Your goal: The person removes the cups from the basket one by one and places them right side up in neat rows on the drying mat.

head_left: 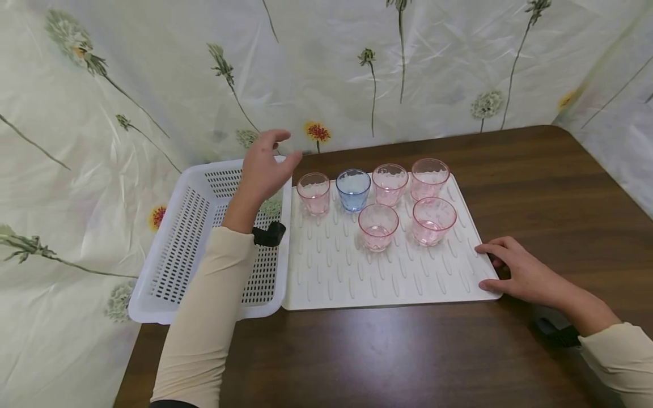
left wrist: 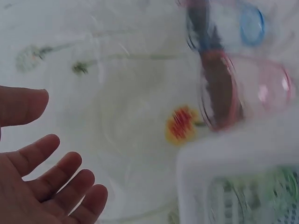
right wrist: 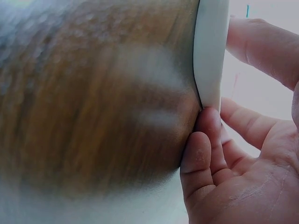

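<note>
Your left hand (head_left: pixel 262 167) is hovering above the white basket (head_left: pixel 168 266) with an open, empty grip, fingers spread and angled toward the nearest pink cup (head_left: pixel 313 192). That cup is sitting at the left end of the back row on the drying mat (head_left: pixel 357 277), next to the blue cup (head_left: pixel 353 189). Your right hand (head_left: pixel 520 272) is resting on the mat's right edge, fingers curling around the rim, probably so the mat isn't sliding on the desk (head_left: pixel 408 351). Five pink cups and one blue are all standing upright.
</note>
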A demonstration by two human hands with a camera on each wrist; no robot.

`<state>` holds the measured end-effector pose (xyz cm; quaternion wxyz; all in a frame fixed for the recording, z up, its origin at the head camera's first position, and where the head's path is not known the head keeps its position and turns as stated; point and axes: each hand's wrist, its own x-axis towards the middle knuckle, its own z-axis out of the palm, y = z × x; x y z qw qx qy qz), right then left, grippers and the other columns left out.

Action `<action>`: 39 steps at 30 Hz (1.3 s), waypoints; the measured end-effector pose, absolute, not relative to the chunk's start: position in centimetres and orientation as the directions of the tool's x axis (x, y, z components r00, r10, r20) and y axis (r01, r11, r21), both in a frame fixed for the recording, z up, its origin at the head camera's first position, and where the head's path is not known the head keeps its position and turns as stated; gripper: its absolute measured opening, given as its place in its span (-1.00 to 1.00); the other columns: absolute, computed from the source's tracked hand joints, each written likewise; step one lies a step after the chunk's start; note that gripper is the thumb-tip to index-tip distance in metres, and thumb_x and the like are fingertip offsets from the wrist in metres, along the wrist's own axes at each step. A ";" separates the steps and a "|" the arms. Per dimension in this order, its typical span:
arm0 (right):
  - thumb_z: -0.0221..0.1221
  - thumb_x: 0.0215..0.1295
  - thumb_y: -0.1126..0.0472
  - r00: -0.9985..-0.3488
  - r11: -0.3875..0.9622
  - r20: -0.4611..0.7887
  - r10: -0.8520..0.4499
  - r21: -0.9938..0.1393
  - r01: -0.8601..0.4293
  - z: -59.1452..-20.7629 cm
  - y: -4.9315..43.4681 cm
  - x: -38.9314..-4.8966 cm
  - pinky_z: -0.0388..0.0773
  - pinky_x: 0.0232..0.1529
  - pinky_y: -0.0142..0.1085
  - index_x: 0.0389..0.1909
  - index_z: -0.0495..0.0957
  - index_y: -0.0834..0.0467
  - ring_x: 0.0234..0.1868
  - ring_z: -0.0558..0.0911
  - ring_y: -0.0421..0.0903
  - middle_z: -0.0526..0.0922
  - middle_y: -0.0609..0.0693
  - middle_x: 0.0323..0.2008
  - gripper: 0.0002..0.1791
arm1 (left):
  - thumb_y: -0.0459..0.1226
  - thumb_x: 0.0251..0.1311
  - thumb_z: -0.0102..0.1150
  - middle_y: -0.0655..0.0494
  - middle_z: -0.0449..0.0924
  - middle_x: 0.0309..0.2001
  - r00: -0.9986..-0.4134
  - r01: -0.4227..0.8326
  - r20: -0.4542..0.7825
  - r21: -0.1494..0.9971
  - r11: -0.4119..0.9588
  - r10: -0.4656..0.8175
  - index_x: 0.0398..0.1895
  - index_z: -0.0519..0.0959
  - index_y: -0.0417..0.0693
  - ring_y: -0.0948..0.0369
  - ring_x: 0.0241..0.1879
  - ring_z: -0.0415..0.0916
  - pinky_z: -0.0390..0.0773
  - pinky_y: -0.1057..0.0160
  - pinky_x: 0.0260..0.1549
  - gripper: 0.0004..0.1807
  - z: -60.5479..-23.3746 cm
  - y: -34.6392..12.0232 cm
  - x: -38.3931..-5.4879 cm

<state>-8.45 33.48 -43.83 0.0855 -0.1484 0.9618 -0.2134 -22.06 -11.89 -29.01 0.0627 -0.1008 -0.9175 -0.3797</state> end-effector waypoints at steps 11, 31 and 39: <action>0.50 0.01 0.05 -0.941 0.864 -0.084 -0.326 -0.430 -0.261 -43.9 33.4 -8.3 0.44 -0.28 -0.42 0.20 0.46 0.30 -0.16 0.44 -0.08 0.36 0.22 0.07 -0.23 | -0.12 0.37 0.05 -0.08 0.35 0.39 -0.997 0.080 0.071 0.720 0.690 0.041 0.39 0.34 -0.10 -0.03 0.37 0.28 0.35 -0.02 0.35 -0.44 -31.5 -16.7 -24.0; 0.48 0.02 0.00 -0.941 0.866 -0.115 -0.319 -0.438 -0.241 -43.8 33.4 -8.6 0.42 -0.27 -0.43 0.23 0.43 0.29 -0.12 0.44 -0.01 0.33 0.24 0.10 -0.20 | -0.18 0.20 0.31 -0.16 -0.08 0.59 -0.965 -0.178 -0.261 0.733 0.656 0.030 0.60 -0.21 -0.09 -0.10 0.54 0.02 0.13 -0.08 0.51 0.08 -39.2 -20.4 -24.9; 0.49 0.00 0.01 -0.942 0.867 -0.119 -0.313 -0.441 -0.232 -43.8 33.4 -8.5 0.43 -0.27 -0.43 0.22 0.44 0.30 -0.12 0.46 -0.01 0.34 0.25 0.10 -0.19 | -0.03 0.28 0.23 -0.18 0.17 0.50 -0.957 -0.204 -0.289 0.709 0.675 0.013 0.60 -0.20 0.03 -0.15 0.47 0.18 0.28 -0.17 0.40 0.01 -40.2 -20.0 -24.9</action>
